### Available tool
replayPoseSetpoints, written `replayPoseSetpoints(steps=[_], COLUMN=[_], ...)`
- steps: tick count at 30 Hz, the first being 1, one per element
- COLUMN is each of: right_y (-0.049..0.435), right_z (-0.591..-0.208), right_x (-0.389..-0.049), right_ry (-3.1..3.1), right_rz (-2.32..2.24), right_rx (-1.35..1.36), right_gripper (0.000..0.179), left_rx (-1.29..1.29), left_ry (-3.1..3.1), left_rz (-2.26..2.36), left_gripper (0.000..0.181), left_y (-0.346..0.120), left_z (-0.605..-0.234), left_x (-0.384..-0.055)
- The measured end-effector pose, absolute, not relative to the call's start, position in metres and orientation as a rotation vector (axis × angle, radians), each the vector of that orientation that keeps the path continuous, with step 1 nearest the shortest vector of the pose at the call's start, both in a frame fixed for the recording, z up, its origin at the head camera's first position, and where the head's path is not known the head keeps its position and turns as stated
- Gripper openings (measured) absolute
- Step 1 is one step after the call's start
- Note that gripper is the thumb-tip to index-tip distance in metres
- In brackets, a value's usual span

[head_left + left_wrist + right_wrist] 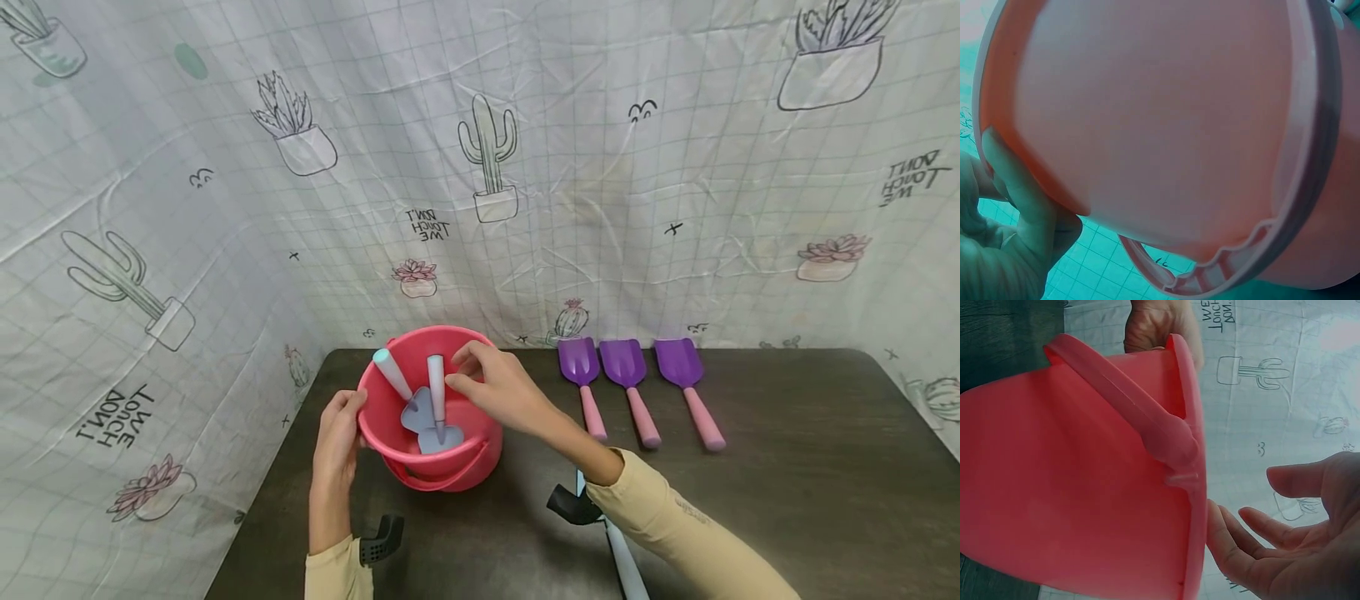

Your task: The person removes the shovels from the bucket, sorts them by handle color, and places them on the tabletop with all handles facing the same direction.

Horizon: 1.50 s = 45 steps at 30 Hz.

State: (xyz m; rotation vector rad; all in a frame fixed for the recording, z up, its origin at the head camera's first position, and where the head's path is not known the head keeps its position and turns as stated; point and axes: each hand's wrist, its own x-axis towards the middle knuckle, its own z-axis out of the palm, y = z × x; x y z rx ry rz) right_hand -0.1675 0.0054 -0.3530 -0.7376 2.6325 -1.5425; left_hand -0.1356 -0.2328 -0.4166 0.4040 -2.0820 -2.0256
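Observation:
A pink-red bucket (pixel 480 467) stands on the table with its handle hanging down at the front. My left hand (pixel 339 433) grips its rim on the left, thumb on the inside wall in the left wrist view. Two toy shovels with grey-blue blades lie in it: one shovel (pixel 437 387) has its handle pointing up, the other shovel (pixel 393 373) leans against the left inner wall. Over the right part of the rim is my right hand (pixel 498 387), holding nothing. In the right wrist view its thumb (pixel 1294 481) is spread apart from its loosely bent fingers.
Three purple toy shovels with pink handles lie in a row at the back right: the left one (pixel 579 360), the middle one (pixel 624 362) and the right one (pixel 680 362). A light blue-grey handle (pixel 624 562) shows beneath my right forearm. A patterned cloth (pixel 570 175) hangs behind the dark table (pixel 810 467).

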Motion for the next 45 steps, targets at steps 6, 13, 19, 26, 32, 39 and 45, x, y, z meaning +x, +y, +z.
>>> replayPoseSetpoints(steps=[6,13,19,26,32,39,45], right_y=[-0.006,-0.019,-0.031,-0.040,-0.047,-0.057,-0.063], right_z=[-0.353,-0.350,-0.347,-0.346,-0.342,-0.337,-0.336], right_x=[-0.176,-0.188,-0.195,-0.201,-0.206,-0.211,-0.216], right_ry=[2.611,2.576,2.544,2.514,2.496,2.425,2.350], right_rz=[-1.509,-1.469,-1.424,-1.377,-1.333,-1.368,-1.385], right_rx=[-0.741,-0.743,-0.746,-0.708,-0.720,-0.661,-0.647], right_gripper=[0.021,0.022,0.026,0.030,0.039,0.046,0.046], left_rx=[0.400,0.416,0.427,0.431,0.429,0.455,0.472], left_ry=[-2.080,-2.082,-2.072,-2.050,-2.045,-2.036,-2.033], left_rz=[-2.040,-2.045,-2.055,-2.078,-2.090,-2.109,-2.111], left_gripper=[0.023,0.025,0.024,0.018,0.019,0.019,0.019], left_y=[-0.234,-0.234,-0.236,-0.235,-0.235,-0.235,-0.234], left_z=[-0.415,-0.412,-0.412,-0.413,-0.411,-0.410,-0.411], left_x=[-0.137,-0.139,-0.140,-0.142,-0.143,-0.143,-0.142])
